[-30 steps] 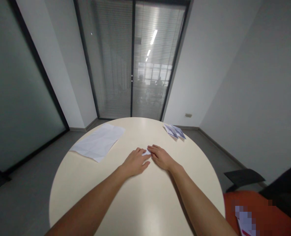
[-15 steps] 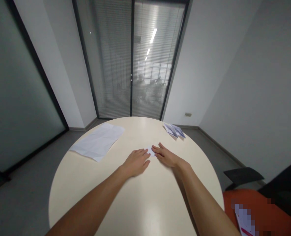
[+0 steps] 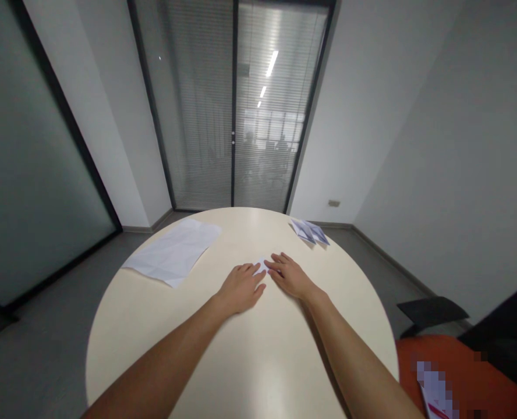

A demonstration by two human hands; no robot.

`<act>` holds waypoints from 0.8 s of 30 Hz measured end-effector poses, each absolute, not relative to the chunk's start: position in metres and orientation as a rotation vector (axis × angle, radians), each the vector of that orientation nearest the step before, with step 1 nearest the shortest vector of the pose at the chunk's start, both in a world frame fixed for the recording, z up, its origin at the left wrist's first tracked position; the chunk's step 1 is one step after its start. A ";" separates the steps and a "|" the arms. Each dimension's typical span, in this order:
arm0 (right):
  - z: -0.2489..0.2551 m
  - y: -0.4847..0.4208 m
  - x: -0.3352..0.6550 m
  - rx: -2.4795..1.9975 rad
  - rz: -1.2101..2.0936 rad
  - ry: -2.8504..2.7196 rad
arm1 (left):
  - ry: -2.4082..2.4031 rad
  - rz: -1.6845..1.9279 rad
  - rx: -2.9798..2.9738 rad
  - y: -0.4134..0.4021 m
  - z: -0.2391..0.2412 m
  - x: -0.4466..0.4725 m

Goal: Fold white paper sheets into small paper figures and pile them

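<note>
A small folded piece of white paper lies on the round cream table, near its middle. My left hand rests flat on the table with its fingers stretched out, the fingertips on the paper's left edge. From the right, my right hand lies flat too, fingers out and pressing on the paper. The hands hide most of the paper; only a sliver shows between them.
A creased white sheet lies at the table's back left. Some folded paper pieces sit at the back right edge. A dark chair and an orange seat stand to the right. Glass doors with blinds are behind.
My right hand slid out to the right over the paper and then came back toward the left hand. My left hand stayed almost still.
</note>
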State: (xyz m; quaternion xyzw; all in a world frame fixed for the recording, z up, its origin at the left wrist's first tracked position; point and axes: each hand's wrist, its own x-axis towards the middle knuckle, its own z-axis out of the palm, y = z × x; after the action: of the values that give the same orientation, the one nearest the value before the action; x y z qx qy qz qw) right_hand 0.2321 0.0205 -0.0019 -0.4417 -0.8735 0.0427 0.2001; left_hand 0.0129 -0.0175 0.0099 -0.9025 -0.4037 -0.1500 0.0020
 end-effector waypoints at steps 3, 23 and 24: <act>-0.006 0.024 0.238 -1.283 0.182 -2.442 | -1.281 -0.467 -2.830 -0.018 0.010 0.013; -0.013 0.020 0.234 -1.590 0.231 -2.352 | -1.276 -0.451 -2.822 -0.015 0.010 0.011; -0.011 0.019 0.235 -1.626 0.269 -2.352 | -1.275 -0.447 -2.822 -0.015 0.010 0.011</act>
State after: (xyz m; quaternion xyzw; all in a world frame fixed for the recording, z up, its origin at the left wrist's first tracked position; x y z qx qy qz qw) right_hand 0.2347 0.0191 -0.0108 -0.5609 -0.8116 0.0929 0.1344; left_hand 0.0113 -0.0150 0.0097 -0.9020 -0.4074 -0.1429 0.0064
